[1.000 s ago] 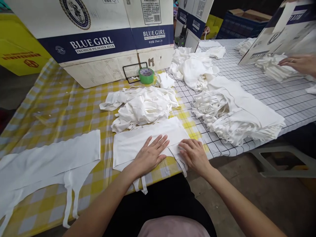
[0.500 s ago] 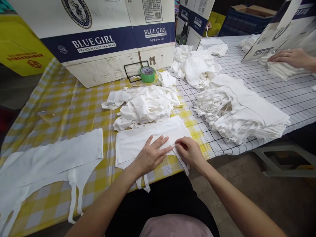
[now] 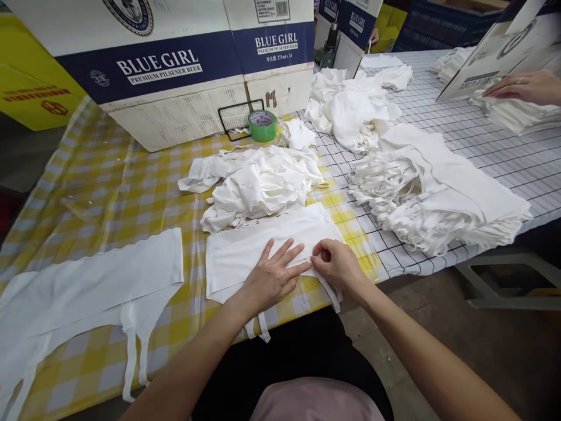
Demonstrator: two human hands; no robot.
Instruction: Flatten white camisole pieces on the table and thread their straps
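Counted two table covers: a yellow checked cloth (image 3: pixel 144 199) under the grip and a white gridded cloth (image 3: pixel 517 169) to its right. Logged three white-and-blue boxes: a large box (image 3: pixel 184 88) beyond the grip, a standing box (image 3: pixel 356 29) farther off, and a tilted box (image 3: pixel 482 73) well to the right. Noted one folded stack (image 3: pixel 477 187) right of the grip, pieces too tangled to count. Noted two loose heaps: a near heap (image 3: pixel 267 181) just beyond the grip, and a far heap (image 3: pixel 350 111) past it to the right. Recorded one flat garment (image 3: pixel 109 280) well left of the grip.

Located the white garment (image 3: pixel 245 251) directly under both hands, near the table edge. Found it plain, smooth and laid flat, with narrow straps (image 3: pixel 263 327) hanging down nearer than the grip. Observed the left hand (image 3: pixel 274 272) open, fingers spread, palm down on the fabric; the right hand (image 3: pixel 337 263) closed, pinching the lower edge between thumb and forefinger. Listed one green tape roll (image 3: pixel 263 133) beyond the near heap.
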